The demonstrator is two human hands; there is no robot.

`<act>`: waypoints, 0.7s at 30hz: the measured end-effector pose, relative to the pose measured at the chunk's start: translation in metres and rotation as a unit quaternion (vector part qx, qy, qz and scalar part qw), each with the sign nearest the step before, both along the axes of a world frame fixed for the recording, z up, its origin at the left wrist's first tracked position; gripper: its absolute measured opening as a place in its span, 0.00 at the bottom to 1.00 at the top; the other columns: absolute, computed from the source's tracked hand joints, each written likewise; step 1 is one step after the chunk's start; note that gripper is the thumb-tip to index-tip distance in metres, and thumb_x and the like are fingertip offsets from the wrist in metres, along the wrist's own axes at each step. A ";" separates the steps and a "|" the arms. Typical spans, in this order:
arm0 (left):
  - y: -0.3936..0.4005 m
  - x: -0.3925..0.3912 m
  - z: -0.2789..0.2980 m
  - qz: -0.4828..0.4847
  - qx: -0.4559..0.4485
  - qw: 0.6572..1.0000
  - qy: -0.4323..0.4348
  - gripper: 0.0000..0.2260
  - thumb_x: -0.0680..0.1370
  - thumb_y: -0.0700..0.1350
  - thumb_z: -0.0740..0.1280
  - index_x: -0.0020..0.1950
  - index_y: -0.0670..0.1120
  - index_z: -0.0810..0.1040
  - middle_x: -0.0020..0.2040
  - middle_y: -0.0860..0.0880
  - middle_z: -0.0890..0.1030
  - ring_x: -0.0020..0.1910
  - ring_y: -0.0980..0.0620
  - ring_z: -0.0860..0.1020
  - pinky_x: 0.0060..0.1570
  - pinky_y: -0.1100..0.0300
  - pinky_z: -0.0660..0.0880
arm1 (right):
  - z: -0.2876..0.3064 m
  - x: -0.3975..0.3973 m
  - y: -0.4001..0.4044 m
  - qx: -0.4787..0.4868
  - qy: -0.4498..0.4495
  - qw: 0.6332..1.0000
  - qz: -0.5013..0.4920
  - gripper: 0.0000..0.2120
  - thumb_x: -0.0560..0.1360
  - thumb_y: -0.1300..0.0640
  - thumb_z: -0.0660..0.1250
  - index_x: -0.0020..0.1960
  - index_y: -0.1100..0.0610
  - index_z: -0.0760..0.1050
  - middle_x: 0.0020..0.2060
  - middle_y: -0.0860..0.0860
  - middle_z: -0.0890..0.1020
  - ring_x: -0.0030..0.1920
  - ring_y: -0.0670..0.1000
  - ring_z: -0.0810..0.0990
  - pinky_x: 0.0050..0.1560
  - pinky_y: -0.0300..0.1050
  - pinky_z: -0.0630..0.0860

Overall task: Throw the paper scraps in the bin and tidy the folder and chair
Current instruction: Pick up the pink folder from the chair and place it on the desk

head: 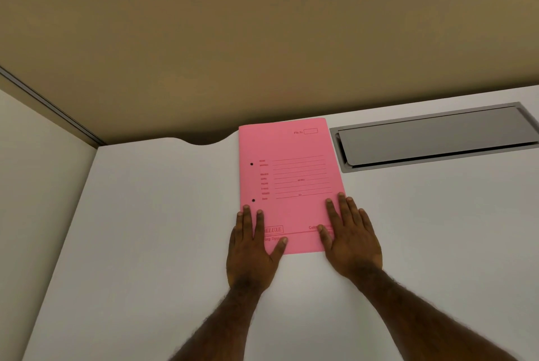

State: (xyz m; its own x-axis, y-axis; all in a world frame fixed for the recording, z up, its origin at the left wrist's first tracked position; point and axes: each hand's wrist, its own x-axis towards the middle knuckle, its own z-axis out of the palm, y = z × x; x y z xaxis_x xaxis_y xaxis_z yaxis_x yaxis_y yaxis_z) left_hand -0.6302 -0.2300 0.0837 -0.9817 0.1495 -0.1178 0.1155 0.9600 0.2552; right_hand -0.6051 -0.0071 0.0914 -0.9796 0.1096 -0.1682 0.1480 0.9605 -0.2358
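Your two hands lie flat on the folder (287, 185), which rests closed on the worktop (145, 229) at the centre of the frame.

Folder: pink, front cover up, with printed form lines across its middle and two punched holes near its left edge. Its far edge reaches the back of the worktop, next to the brown partition (262, 54) that fills the upper half of the frame. Its near edge lies between your hands.

Left hand (252, 247): palm down over the folder's lower left corner. The fingers are extended and lie close together along the left edge; the thumb is spread to the right and rests on the cover. The grip is flat and spread, pinching nothing.

Right hand (348, 239): palm down over the folder's lower right corner. The fingers are extended and slightly fanned; the inner ones rest on the cover while the outer ones overhang onto the worktop. The thumb lies on the cover. The grip is flat and spread, pinching nothing.

A grey cable hatch (434, 136) is set into the worktop at the right of the frame, just beside the folder's upper right edge. Its lid is closed.
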 end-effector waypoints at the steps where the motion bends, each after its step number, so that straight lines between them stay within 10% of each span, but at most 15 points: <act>1: -0.001 0.000 0.002 -0.001 0.012 1.000 0.000 0.43 0.73 0.74 0.46 0.79 0.50 0.41 0.80 0.48 0.41 0.78 0.47 0.43 0.75 0.47 0.54 | 0.000 0.000 0.000 -0.009 0.002 1.000 -0.002 0.36 0.73 0.32 0.30 0.76 0.48 0.30 0.77 0.50 0.35 0.78 0.52 0.38 0.77 0.51 0.40; 13: -0.039 0.044 0.030 0.015 0.097 0.988 -0.122 0.58 0.58 0.82 0.57 0.73 0.59 0.27 0.79 0.53 0.36 0.79 0.51 0.41 0.75 0.51 0.52 | 0.028 0.041 0.002 -0.171 -0.037 0.982 -0.078 0.47 0.72 0.28 0.53 0.78 0.50 0.35 0.80 0.51 0.42 0.79 0.55 0.45 0.77 0.55 0.50; 21: -0.052 0.123 0.081 0.022 0.055 0.987 -0.152 0.52 0.66 0.78 0.57 0.79 0.50 0.39 0.80 0.51 0.40 0.79 0.49 0.46 0.76 0.49 0.49 | 0.061 0.134 -0.022 -0.162 -0.043 0.982 -0.088 0.43 0.74 0.29 0.51 0.79 0.52 0.46 0.80 0.50 0.47 0.79 0.51 0.47 0.78 0.51 0.46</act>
State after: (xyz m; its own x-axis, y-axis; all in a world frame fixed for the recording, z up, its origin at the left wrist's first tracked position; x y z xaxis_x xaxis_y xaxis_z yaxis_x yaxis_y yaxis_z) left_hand -0.5067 -0.2819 0.1644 -0.9094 0.1353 -0.3932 -0.0240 0.9270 0.3743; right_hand -0.4708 -0.0295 0.1528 -0.9310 0.2021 -0.3041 0.3373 0.7946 -0.5047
